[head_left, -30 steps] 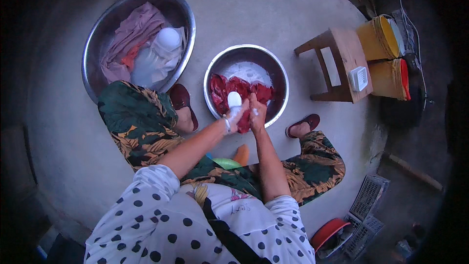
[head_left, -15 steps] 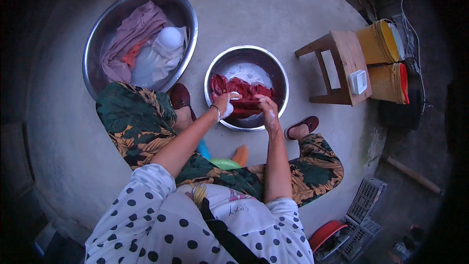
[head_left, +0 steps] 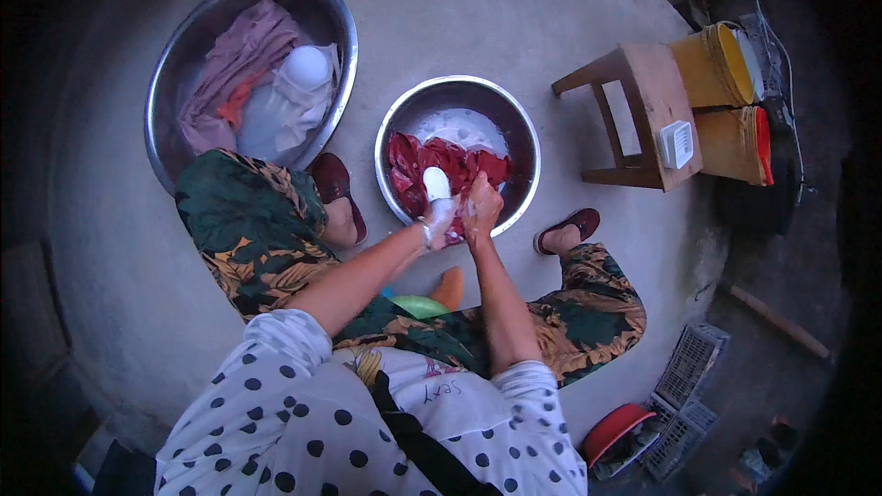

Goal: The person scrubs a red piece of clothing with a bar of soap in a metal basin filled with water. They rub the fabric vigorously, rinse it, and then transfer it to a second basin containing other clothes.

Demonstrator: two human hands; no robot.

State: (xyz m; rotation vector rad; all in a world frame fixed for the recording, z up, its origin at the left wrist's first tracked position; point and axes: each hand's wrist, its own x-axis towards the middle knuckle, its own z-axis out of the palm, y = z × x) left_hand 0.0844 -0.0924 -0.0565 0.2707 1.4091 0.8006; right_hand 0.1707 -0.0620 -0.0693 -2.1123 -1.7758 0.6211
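Observation:
A steel basin (head_left: 525, 106) stands on the floor in front of me, with wet red cloth (head_left: 404, 165) and foamy water in it. At the basin's near side, my left hand (head_left: 440, 214) is closed on a white oval bar of soap (head_left: 436, 184), its upper part sticking out past the fingers. Close beside it, my right hand (head_left: 482, 205) is closed on a bunched part of the red cloth. My hands and wrists hide some of the near rim.
A larger steel basin (head_left: 345, 96) at the left holds a mauve garment (head_left: 248, 46), an orange piece and a white bra (head_left: 306, 69). At the right, a wooden stool (head_left: 643, 92) carries a white soap dish (head_left: 677, 144), with yellow buckets (head_left: 712, 64) behind it.
My hands have come closer together and toward me at the near rim. The soap has turned upright in my left hand, and the right hand has moved left, bunching the cloth.

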